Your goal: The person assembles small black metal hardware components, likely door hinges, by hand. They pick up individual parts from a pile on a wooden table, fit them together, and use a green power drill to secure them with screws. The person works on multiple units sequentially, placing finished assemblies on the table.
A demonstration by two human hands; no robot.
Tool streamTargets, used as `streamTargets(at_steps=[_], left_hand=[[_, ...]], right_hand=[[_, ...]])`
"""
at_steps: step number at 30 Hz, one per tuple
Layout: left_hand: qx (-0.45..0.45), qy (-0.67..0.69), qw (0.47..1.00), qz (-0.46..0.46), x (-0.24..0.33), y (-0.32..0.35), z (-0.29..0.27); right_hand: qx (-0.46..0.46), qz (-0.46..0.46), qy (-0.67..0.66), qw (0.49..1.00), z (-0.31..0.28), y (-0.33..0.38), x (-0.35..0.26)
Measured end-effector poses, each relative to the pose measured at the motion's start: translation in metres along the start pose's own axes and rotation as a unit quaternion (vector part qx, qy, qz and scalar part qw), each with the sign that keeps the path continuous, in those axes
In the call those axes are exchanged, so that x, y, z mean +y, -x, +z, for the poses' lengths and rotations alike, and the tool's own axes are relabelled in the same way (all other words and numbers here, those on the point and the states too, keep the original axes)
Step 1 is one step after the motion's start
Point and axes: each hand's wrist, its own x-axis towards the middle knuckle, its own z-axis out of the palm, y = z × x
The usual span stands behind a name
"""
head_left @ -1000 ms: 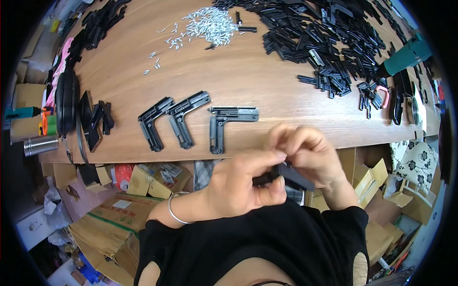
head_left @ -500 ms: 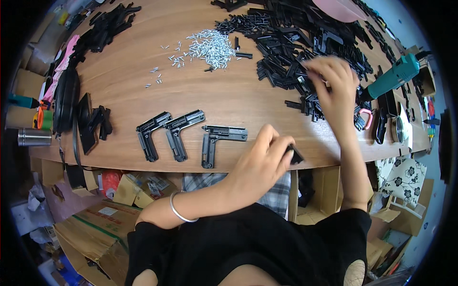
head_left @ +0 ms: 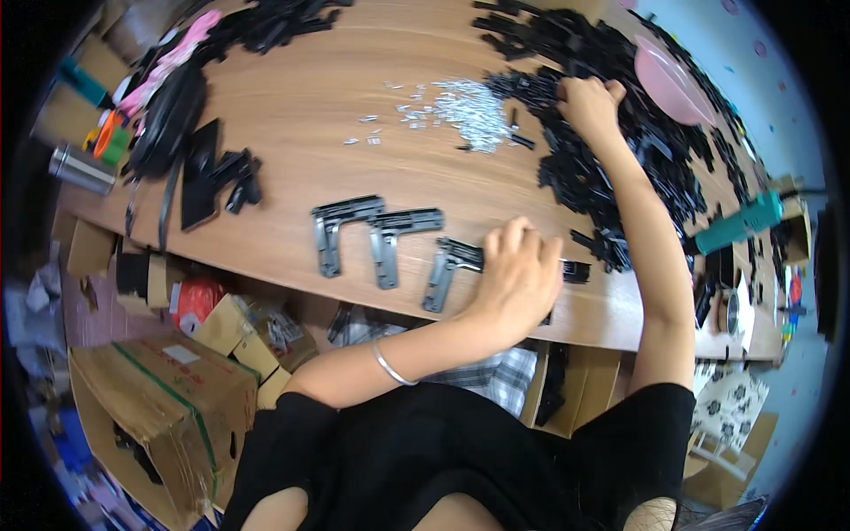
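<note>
Three black pistol-shaped plastic halves lie in a row on the table: the left one [head_left: 329, 239], the middle one [head_left: 387, 243] and the right one [head_left: 440, 281]. My left hand [head_left: 521, 279] is curled down over a black plastic part [head_left: 576, 272] beside the right half; its end sticks out past the fingers, and the rest is hidden. Farther off, my right hand [head_left: 590, 104] has its fingers bent into a heap of small black pins [head_left: 524, 86]. Its fingertips are hidden, so I cannot make out what they pinch.
A pile of small silver screws [head_left: 475, 115] lies mid-table. Larger black parts [head_left: 580, 181] are heaped at right, with a pink bowl [head_left: 670, 84] behind them. A teal electric screwdriver [head_left: 742, 223] stands at far right. A black case [head_left: 168, 119] and a steel cup [head_left: 82, 168] are at left.
My right hand has reached farther away, from the near heap to the small pins. My left hand has lowered its black part to the table beside the right half. The view has shifted.
</note>
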Motion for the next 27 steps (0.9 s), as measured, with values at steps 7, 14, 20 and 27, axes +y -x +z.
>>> streamTargets(at_steps=[7,14,20,27], left_hand=[[0.031,-0.043,0.999,0.006,-0.003,-0.002,-0.028],[0.082,-0.473,0.871,-0.102,-0.143,0.016,-0.207],[0.048,-0.387,0.904,-0.175,-0.188,0.030,-0.230],[0.060,0.467,0.835,-0.284,-0.089,0.033,-0.184]], right_hand=[[0.072,-0.005,-0.103,0.992,-0.005,0.004,0.009],[0.043,0.088,-0.565,0.819,-0.069,0.077,-0.017],[-0.101,0.187,-0.809,0.547,-0.103,0.120,-0.056],[-0.107,0.076,-0.840,0.526,-0.135,0.152,-0.105]])
